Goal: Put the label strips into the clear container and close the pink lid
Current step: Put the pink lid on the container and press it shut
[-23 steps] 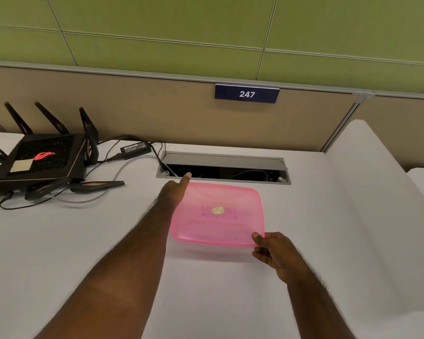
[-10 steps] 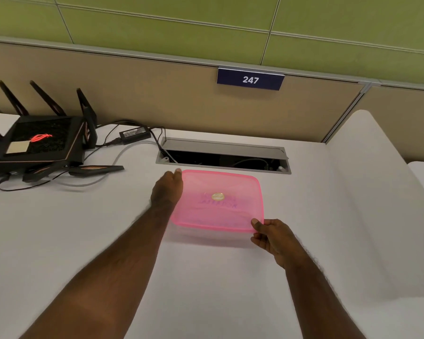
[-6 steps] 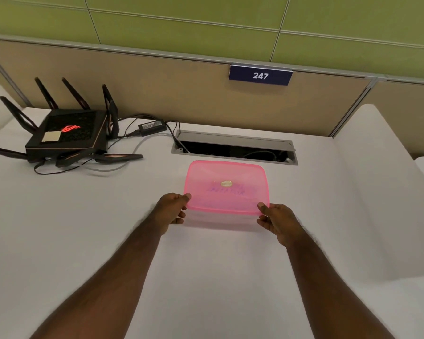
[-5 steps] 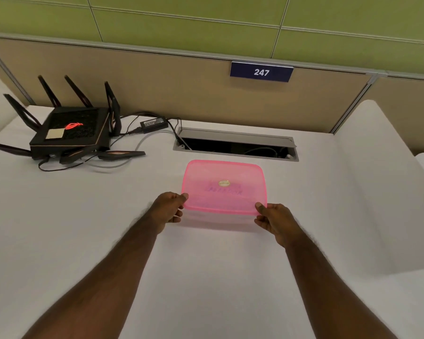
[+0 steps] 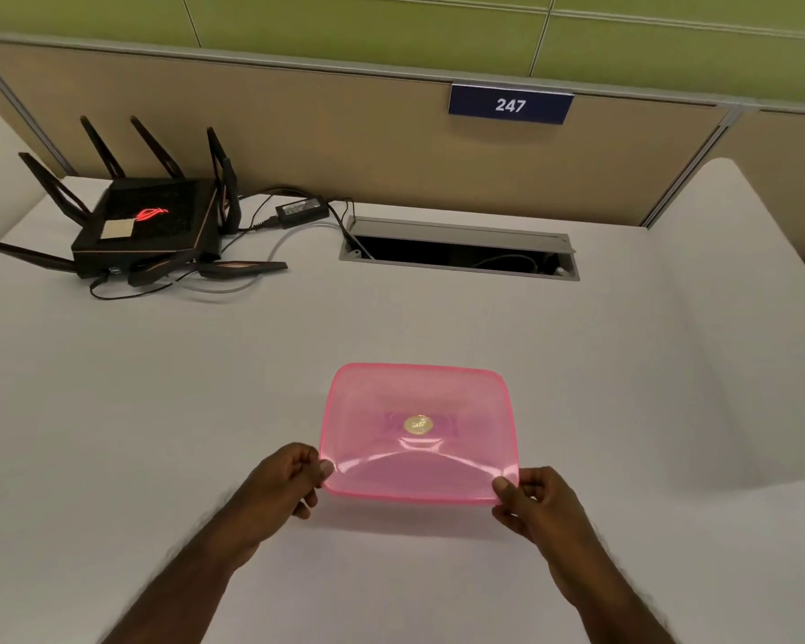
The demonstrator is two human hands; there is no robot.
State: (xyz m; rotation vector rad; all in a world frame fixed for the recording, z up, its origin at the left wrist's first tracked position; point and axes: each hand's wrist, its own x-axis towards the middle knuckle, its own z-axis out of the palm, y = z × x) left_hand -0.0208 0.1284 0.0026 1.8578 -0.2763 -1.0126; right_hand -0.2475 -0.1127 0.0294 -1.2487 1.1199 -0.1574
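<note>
A translucent pink lid (image 5: 419, 434) with a small gold sticker at its centre covers the clear container on the white desk. The container's walls are mostly hidden under the lid. My left hand (image 5: 284, 485) pinches the lid's near left corner. My right hand (image 5: 535, 504) pinches the near right corner. A faint purple shape shows through the lid under the sticker; I cannot tell whether it is the label strips.
A black router (image 5: 147, 223) with several antennas and cables sits at the back left. A power adapter (image 5: 300, 210) lies beside it. An open cable slot (image 5: 458, 251) runs along the back of the desk. A raised white divider (image 5: 735, 281) borders the right side.
My left hand moved from the lid's far left corner to its near left corner. Both hands now hold the near corners, and the container sits nearer to me than before.
</note>
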